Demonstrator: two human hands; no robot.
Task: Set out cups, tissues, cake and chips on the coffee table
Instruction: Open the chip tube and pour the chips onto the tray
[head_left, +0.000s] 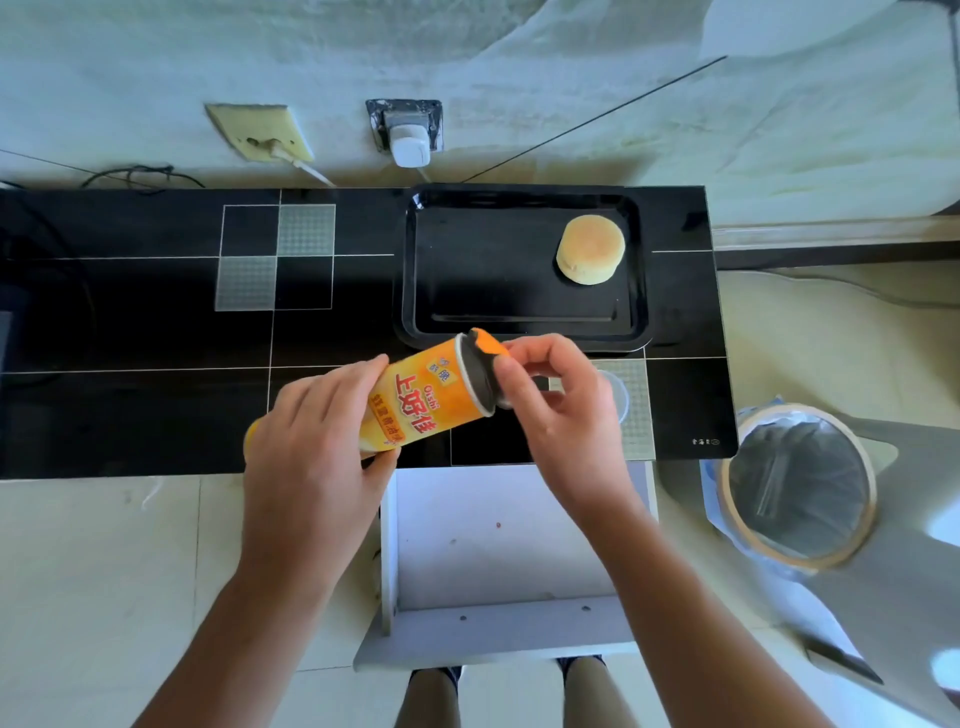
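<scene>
Black glass coffee table (156, 338) w/ white grid lines & frosted squares runs across the middle of the frame, pale wall behind it in the upper part, light tiled floor below. Black tray (524, 312) sits on the table centre-right; a round pale cake (590, 250) lies in the tray's upper-right corner. Just below the tray, at frame centre, left hand (317, 447) grips the lower body of an orange chips can (421, 402), fingers wrapped round it; can is tilted, its mouth pointing up & to the right. Right hand (550, 402) is at the can's mouth, thumb & fingertips pinching the seal (485, 345), which looks partly peeled up at the top edge. Clear round lid (618, 395) lies on the table just right of the right hand, partly hidden behind it. White drawer (498, 545) stands open under the hands, bottom centre. Bin (800, 478) w/ dark liner stands on the floor at right, beside the table end. Two wall sockets, upper centre: a yellowed one (260, 132) & one w/ a white plug (408, 132).
</scene>
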